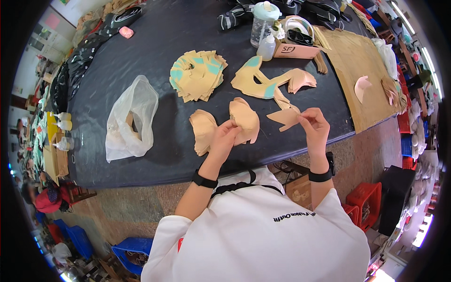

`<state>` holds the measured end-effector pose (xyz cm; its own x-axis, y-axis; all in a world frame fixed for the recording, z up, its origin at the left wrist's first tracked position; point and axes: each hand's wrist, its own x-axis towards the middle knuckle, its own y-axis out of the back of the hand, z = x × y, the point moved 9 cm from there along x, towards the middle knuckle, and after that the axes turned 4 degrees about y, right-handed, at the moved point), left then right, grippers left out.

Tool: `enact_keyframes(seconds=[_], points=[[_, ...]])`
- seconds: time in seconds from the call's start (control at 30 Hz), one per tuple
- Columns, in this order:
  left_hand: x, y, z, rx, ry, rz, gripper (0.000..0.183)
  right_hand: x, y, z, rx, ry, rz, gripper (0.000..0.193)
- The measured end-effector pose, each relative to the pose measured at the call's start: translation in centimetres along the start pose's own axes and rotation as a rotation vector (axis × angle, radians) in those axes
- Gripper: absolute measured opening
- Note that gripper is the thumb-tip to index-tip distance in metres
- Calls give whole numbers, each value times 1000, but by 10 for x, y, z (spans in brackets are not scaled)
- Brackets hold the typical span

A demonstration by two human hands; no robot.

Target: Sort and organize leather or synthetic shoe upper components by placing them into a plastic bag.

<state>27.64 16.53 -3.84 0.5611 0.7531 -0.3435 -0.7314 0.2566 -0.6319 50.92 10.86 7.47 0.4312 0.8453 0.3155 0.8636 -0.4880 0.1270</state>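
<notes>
My left hand (224, 137) pinches the lower edge of a curved tan cut-out piece (246, 118), leather-like, on the dark table. Just left of it lies a stack of similar tan pieces (202, 129). Between the thumb and fingers of my right hand (314, 123) is the end of a pointed, notched tan piece (283, 117). Beyond that hand, a small fan of pinkish-tan pieces (300, 80) touches a stack of larger curved pieces (248, 81) with teal patches. Farther left, more teal-patched pieces (199, 75) are piled in a rough ring.
A translucent plastic bag (136, 117) sits open on the left. At the back stand a lidded clear jug (264, 23), a small squeeze bottle (267, 48) and a filled carton (297, 50). Brown cardboard (357, 61) covers the right side, with loose pieces (362, 88) on it.
</notes>
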Motion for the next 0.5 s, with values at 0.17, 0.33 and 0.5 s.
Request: enact_keyframes(seconds=[0.17, 0.33, 0.5], points=[[-10, 8, 35, 1022, -411, 503, 18, -6, -19, -24, -34, 30, -103, 12], [-46, -26, 69, 760, -221, 347, 17, -11, -54, -51, -117, 82, -257, 13], [-72, -64, 95, 831, -354, 160, 27, -16, -90, -84, -190, 213, -456, 15]])
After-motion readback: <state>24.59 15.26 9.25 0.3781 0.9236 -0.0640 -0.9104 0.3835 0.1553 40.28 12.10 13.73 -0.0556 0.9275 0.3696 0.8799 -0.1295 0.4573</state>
